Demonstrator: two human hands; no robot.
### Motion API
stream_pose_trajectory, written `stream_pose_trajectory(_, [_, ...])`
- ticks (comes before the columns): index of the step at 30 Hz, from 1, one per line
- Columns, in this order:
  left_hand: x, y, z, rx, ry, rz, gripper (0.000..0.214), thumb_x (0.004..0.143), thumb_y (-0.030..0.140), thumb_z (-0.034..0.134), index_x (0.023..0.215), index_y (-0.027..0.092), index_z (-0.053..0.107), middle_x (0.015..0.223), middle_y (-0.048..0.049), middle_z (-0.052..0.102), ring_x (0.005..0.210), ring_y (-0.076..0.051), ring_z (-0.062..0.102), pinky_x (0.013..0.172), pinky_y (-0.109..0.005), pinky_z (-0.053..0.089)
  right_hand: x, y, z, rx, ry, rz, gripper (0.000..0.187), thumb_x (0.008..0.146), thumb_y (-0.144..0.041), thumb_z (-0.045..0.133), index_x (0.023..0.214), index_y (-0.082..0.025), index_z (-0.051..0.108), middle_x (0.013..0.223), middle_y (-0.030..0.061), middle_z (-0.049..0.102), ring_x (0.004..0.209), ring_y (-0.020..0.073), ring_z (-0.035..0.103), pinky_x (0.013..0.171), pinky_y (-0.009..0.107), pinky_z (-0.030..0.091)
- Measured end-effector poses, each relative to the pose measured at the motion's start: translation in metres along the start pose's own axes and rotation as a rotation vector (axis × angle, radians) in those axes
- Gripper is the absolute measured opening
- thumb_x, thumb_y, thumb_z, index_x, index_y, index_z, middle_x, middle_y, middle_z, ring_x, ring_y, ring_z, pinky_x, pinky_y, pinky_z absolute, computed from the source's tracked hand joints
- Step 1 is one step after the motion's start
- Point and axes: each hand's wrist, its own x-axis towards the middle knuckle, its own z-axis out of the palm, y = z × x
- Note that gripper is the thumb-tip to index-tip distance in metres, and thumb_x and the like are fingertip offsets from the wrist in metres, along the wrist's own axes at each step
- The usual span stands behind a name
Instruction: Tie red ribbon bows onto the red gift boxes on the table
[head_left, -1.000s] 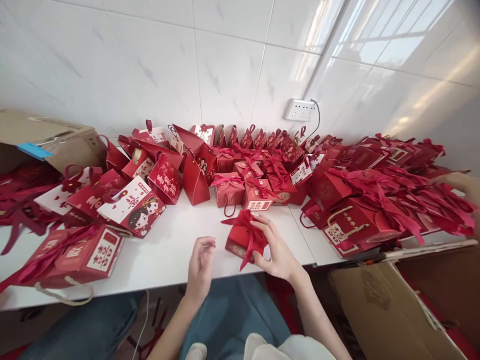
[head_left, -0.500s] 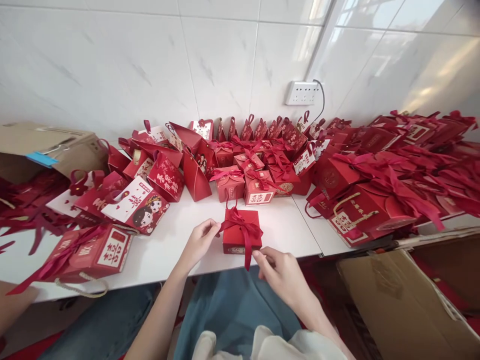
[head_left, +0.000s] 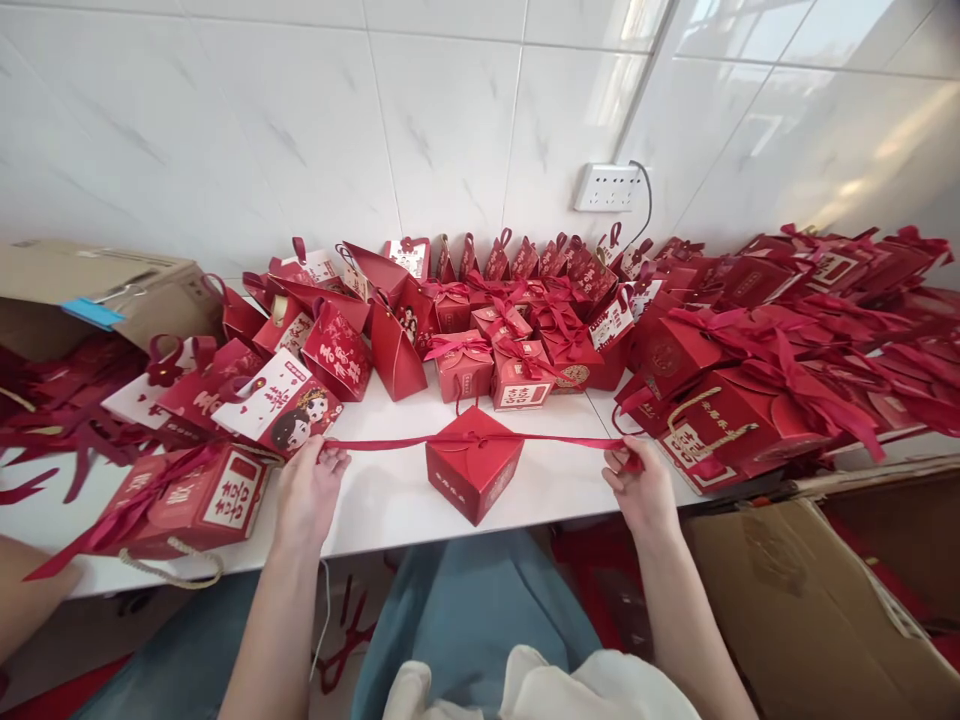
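A small red gift box (head_left: 474,475) sits on the white table (head_left: 375,500) near its front edge, turned corner-on to me. A red ribbon (head_left: 397,442) runs across its top and is stretched straight out to both sides. My left hand (head_left: 309,492) is closed on the ribbon's left end, well left of the box. My right hand (head_left: 639,482) is closed on the right end, well right of the box. Both hands hover at the table's front edge.
Many red gift boxes and bags (head_left: 525,330) crowd the back of the table against the tiled wall. A larger red box with a rope handle (head_left: 195,500) lies at the left. Cardboard cartons stand at left (head_left: 112,290) and lower right (head_left: 810,610). A wall socket (head_left: 606,187) is above.
The bow on the small box has been pulled out: both hands moved apart from the box to the sides, drawing the ribbon straight. The box has turned corner-on.
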Motion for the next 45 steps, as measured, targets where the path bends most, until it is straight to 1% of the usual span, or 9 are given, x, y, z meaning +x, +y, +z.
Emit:
stream_pose_trajectory(12, [-0.007, 0.026, 0.006, -0.188, -0.049, -0.057, 0.014, 0.065, 0.024, 0.064, 0.061, 0.018, 0.052, 0.061, 0.0030, 0.058, 0.063, -0.011, 0.059, 0.064, -0.021, 0.052, -0.002, -0.029, -0.008, 0.033, -0.014, -0.004, 0.033, 0.059, -0.034, 0.075, 0.053, -0.018, 0.047, 0.052, -0.0054, 0.041, 0.046, 0.0074, 0.042, 0.029, 0.014, 0.027])
stream_pose_trajectory(20, [-0.008, 0.038, 0.012, -0.155, -0.207, 0.002, 0.027, 0.061, 0.029, 0.073, 0.060, 0.019, 0.048, 0.059, 0.0040, 0.052, 0.058, -0.010, 0.055, 0.058, -0.021, 0.050, -0.026, -0.050, -0.042, -0.200, -0.516, -0.117, 0.039, 0.074, -0.046, 0.070, 0.051, -0.020, 0.050, 0.046, -0.0024, 0.043, 0.036, 0.0091, 0.038, 0.030, 0.020, 0.025])
stream_pose_trajectory(24, [-0.001, 0.044, 0.007, 0.037, -0.198, 0.170, 0.027, 0.065, 0.037, 0.068, 0.062, 0.020, 0.048, 0.065, 0.0007, 0.055, 0.063, -0.014, 0.055, 0.058, -0.025, 0.048, -0.019, -0.060, -0.058, -0.582, -0.754, 0.073, 0.046, 0.071, -0.061, 0.066, 0.053, -0.019, 0.061, 0.046, 0.0018, 0.050, 0.039, 0.0122, 0.045, 0.036, 0.026, 0.036])
stream_pose_trajectory(27, [0.001, 0.039, 0.007, 0.269, -0.035, 0.461, 0.017, 0.068, 0.029, 0.068, 0.076, 0.020, 0.057, 0.086, -0.0014, 0.062, 0.083, -0.016, 0.059, 0.071, -0.024, 0.047, -0.012, -0.053, -0.042, -0.897, -0.559, 0.041, 0.050, 0.072, -0.066, 0.060, 0.071, -0.017, 0.068, 0.058, 0.0026, 0.059, 0.040, 0.0123, 0.049, 0.038, 0.027, 0.041])
stream_pose_trajectory(30, [-0.011, 0.023, 0.020, 0.628, -0.298, 0.640, 0.021, 0.072, 0.026, 0.067, 0.093, 0.022, 0.062, 0.101, -0.0016, 0.062, 0.099, -0.016, 0.058, 0.088, -0.023, 0.044, -0.017, -0.034, -0.002, -0.916, -0.447, -0.210, 0.044, 0.080, -0.061, 0.053, 0.082, -0.019, 0.065, 0.072, 0.0042, 0.064, 0.060, 0.0170, 0.060, 0.055, 0.030, 0.050])
stream_pose_trajectory(32, [-0.024, 0.010, 0.033, 0.871, -0.667, 0.574, 0.020, 0.078, 0.028, 0.063, 0.097, 0.022, 0.063, 0.106, -0.0033, 0.063, 0.105, -0.019, 0.058, 0.095, -0.027, 0.042, -0.024, -0.022, 0.025, -0.942, -0.491, -0.304, 0.038, 0.082, -0.055, 0.054, 0.094, -0.020, 0.063, 0.086, 0.0066, 0.066, 0.079, 0.0202, 0.063, 0.066, 0.032, 0.050])
stream_pose_trajectory(34, [-0.034, -0.001, 0.044, 1.010, -0.848, 0.515, 0.020, 0.083, 0.032, 0.057, 0.101, 0.023, 0.062, 0.108, -0.0045, 0.063, 0.106, -0.021, 0.058, 0.096, -0.030, 0.042, -0.027, -0.013, 0.045, -1.002, -0.504, -0.344, 0.036, 0.083, -0.050, 0.057, 0.102, -0.020, 0.059, 0.094, 0.0076, 0.064, 0.084, 0.0206, 0.062, 0.071, 0.033, 0.049])
stream_pose_trajectory(40, [-0.046, 0.000, 0.046, 1.193, -0.853, 0.436, 0.014, 0.084, 0.035, 0.055, 0.082, 0.021, 0.055, 0.090, -0.0023, 0.060, 0.084, -0.019, 0.058, 0.080, -0.031, 0.045, -0.017, -0.006, 0.068, -1.152, -0.614, -0.400, 0.013, 0.084, -0.034, 0.060, 0.082, -0.021, 0.059, 0.086, 0.0039, 0.063, 0.078, 0.0191, 0.060, 0.074, 0.034, 0.046])
stream_pose_trajectory(45, [-0.053, 0.008, 0.033, 1.203, -0.837, 0.270, 0.019, 0.084, 0.039, 0.054, 0.076, 0.021, 0.052, 0.075, 0.0018, 0.060, 0.069, -0.016, 0.054, 0.067, -0.028, 0.042, -0.015, -0.011, 0.084, -1.153, -0.620, -0.570, 0.013, 0.082, -0.027, 0.058, 0.072, -0.022, 0.053, 0.081, 0.0039, 0.060, 0.079, 0.0204, 0.056, 0.073, 0.033, 0.043])
